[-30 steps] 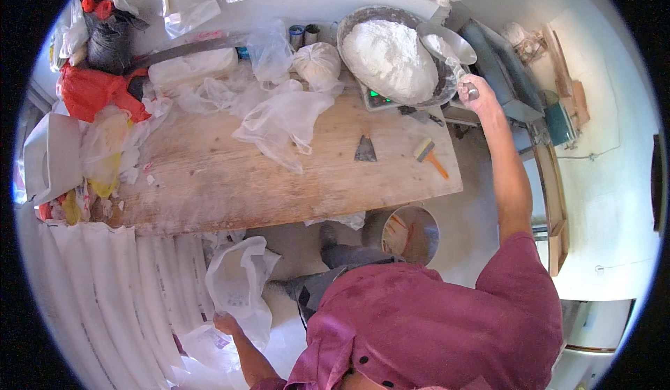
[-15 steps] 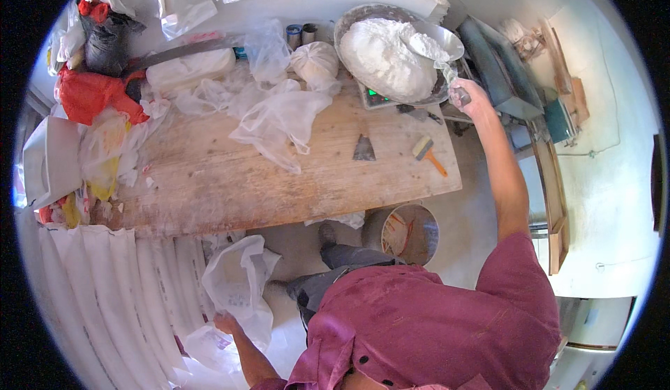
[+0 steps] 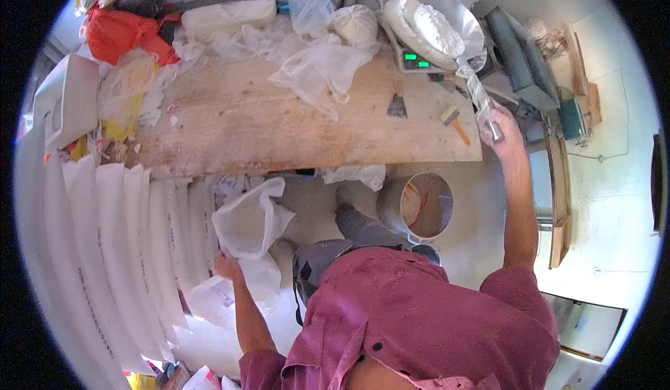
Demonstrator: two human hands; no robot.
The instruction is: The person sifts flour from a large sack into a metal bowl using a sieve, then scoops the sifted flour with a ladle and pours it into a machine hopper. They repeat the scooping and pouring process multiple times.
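Note:
My right hand (image 3: 504, 133) is closed around the handle of a large metal scoop (image 3: 474, 31), its shaft wrapped in something clear. A heap of white powder (image 3: 438, 27) fills the scoop, which is held over the right side of a wide metal bowl (image 3: 399, 31). That bowl rests on a scale (image 3: 417, 62) with a lit green display. At lower left, my left hand (image 3: 227, 267) is closed at the side of a white plastic bag (image 3: 244, 224), whose mouth gapes open. Its fingertips are partly hidden.
On the wooden table (image 3: 244, 125) lie a scraper (image 3: 397, 105), an orange-handled brush (image 3: 457, 126) and crumpled clear bags (image 3: 317, 72). A metal bucket (image 3: 436, 208) stands below the table's front edge. Several white sacks (image 3: 115, 236) line the left.
My right hand has drawn back toward me with the scoop, which now carries a larger heap of powder. The view has shifted, and my left hand stays at the bag.

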